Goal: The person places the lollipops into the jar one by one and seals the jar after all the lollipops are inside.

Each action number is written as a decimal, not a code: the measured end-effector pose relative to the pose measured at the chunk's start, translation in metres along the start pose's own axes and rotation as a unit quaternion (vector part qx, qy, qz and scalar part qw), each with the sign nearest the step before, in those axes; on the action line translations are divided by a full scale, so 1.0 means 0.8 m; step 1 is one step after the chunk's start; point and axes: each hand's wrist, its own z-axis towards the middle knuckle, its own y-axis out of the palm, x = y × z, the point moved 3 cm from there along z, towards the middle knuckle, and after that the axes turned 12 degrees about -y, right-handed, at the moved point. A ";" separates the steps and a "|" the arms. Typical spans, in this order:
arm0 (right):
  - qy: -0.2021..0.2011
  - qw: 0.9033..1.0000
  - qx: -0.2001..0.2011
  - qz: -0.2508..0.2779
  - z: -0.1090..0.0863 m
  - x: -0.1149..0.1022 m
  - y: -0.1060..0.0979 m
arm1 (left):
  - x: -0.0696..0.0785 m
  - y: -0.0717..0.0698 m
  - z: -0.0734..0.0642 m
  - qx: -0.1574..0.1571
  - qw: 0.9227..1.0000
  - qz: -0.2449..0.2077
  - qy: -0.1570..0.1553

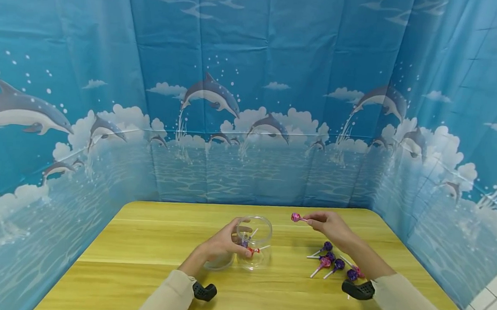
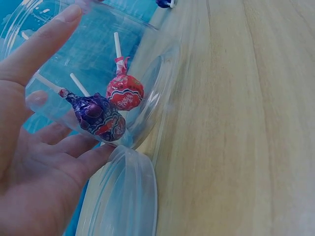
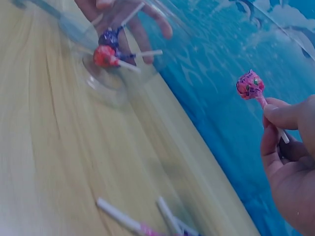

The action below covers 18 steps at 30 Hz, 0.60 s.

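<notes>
1. Blue dolphin-print curtain hangs at the far side and both flanks of a yellow wood-grain table.
2. Right hand: thumb and fingers pinch a pink lollipop by its white stick, the wrapped head pointing left, raised above the table to the right of the jar.
3. Left hand: thumb and fingers wrap around the left side of a clear jar, its mouth uncovered.
4. Inside the jar lie a red lollipop and purple wrapping.
5. Just left of the jar, a clear lid rests on the table.
6. Nearer and right, loose purple and pink lollipops lie clustered, partly hidden by the right forearm.
7. Each wrist carries a black device.
</notes>
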 end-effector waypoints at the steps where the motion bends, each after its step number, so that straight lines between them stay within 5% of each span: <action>1: -0.003 1.000 -0.003 0.001 0.004 -0.004 0.003 | 0.000 0.000 0.000 0.000 1.000 -0.001 0.000; 11: -0.046 0.997 -0.054 0.000 0.034 -0.040 0.037 | -0.003 0.001 0.003 -0.001 1.000 0.003 -0.001; 18: -0.092 0.989 -0.105 -0.054 0.056 -0.065 0.060 | 0.000 -0.001 0.005 -0.002 1.000 -0.003 -0.001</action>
